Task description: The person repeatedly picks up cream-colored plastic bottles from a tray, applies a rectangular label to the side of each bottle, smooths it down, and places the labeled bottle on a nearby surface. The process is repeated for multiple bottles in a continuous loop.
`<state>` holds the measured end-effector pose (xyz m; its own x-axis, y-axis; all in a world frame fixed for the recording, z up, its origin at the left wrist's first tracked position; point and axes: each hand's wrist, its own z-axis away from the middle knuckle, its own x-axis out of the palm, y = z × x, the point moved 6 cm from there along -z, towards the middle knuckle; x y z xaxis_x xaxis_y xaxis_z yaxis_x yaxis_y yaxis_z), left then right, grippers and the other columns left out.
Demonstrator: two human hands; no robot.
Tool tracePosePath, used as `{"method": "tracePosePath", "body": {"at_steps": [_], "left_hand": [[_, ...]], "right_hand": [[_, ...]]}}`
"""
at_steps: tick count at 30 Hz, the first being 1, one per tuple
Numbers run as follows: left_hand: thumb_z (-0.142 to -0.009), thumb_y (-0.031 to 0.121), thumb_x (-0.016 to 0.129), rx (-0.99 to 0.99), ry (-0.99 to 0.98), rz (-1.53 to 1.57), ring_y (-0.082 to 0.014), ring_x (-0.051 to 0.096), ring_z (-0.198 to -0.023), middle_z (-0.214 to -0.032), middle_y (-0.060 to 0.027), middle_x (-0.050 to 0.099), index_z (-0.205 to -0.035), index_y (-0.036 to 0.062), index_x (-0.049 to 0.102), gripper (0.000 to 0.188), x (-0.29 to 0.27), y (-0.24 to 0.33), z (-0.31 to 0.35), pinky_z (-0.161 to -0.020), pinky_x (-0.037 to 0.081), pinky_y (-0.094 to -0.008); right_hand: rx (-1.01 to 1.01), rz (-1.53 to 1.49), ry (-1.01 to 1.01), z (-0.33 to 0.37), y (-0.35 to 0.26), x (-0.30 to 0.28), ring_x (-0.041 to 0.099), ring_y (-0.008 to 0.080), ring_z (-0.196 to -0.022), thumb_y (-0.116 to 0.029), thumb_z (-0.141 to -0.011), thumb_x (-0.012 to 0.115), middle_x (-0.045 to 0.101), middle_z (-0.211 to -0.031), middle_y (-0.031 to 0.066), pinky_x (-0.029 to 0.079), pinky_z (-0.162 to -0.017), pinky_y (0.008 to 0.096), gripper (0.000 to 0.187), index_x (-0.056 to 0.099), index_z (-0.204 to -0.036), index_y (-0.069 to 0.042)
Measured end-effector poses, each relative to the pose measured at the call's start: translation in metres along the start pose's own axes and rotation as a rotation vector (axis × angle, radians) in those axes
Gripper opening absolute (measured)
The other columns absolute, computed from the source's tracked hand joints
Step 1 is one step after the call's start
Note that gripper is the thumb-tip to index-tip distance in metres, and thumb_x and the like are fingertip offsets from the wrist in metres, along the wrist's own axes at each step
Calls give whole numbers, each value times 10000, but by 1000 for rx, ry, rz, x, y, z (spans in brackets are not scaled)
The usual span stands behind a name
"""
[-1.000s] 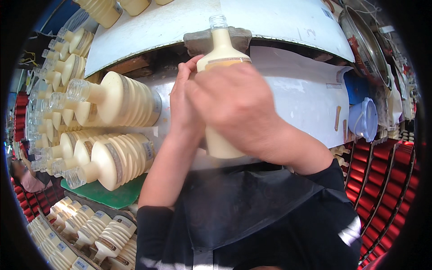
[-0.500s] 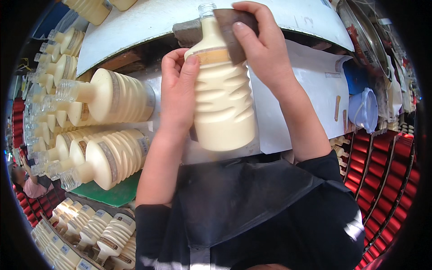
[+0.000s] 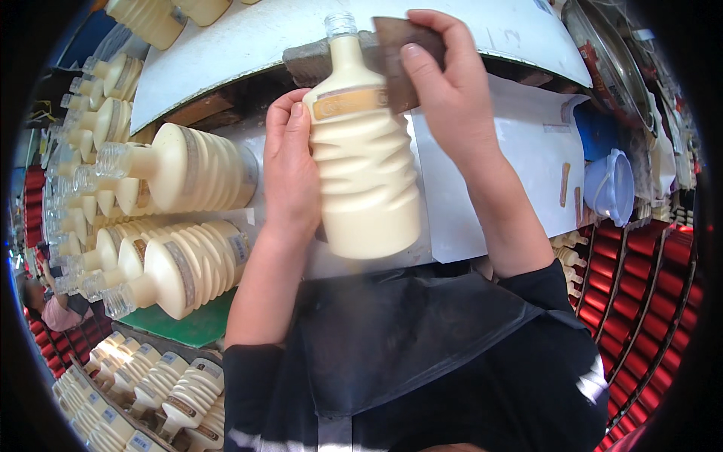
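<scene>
Cream-coloured ribbed bottle with clear neck (image 3: 365, 166) held upright above the white worktop (image 3: 497, 181). Left hand (image 3: 290, 173) clamped on its side; right hand (image 3: 448, 90) pinches a flat brown pad (image 3: 399, 53) against the gold shoulder band. Probably rigid, smooth, slippery; best gripped around the ribs.

Centre of frame: the left hand (image 3: 290, 177) steadies a cream ribbed bottle (image 3: 361, 162) while the right hand (image 3: 444, 90) presses a brown pad (image 3: 399, 53) against its gold band; similar bottles (image 3: 181, 218) lie stacked at left.
</scene>
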<state>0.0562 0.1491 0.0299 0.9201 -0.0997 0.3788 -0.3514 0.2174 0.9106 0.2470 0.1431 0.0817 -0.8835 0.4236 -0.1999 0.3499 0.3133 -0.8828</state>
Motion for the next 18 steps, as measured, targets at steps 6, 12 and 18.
{"method": "tracePosePath", "body": {"at_steps": [6, 12, 18], "left_hand": [[-1137, 276, 355, -18, -1, -15, -106, 588, -981, -1125, -43, 629, -1270, 57, 554, 325, 2, 3, 4, -893, 497, -280], [-1146, 327, 313, -30, -31, 64, -130, 575, -1046, -1201, -69, 599, -1322, 34, 526, 403, 1, 3, 6, -943, 488, -304], [-1142, 379, 317, 19, -88, 11, -135, 565, -1045, -1224, -79, 586, -1329, 37, 512, 436, 2, 3, 8, -948, 481, -304]], "right_hand": [[-255, 337, -62, 1, -48, 46, 641, 411, -1028, -61, -936, 555, 614, -1181, 234, 510, -912, 472, 317, 521, -1244, 9], [-307, 562, -159, -4, -67, 57, 648, 431, -975, -58, -924, 565, 596, -1166, 260, 541, -850, 455, 336, 517, -1246, 28], [-353, 723, -183, -1, -72, 78, 653, 408, -969, -59, -934, 552, 603, -1143, 249, 544, -860, 461, 313, 529, -1237, 20]]}}
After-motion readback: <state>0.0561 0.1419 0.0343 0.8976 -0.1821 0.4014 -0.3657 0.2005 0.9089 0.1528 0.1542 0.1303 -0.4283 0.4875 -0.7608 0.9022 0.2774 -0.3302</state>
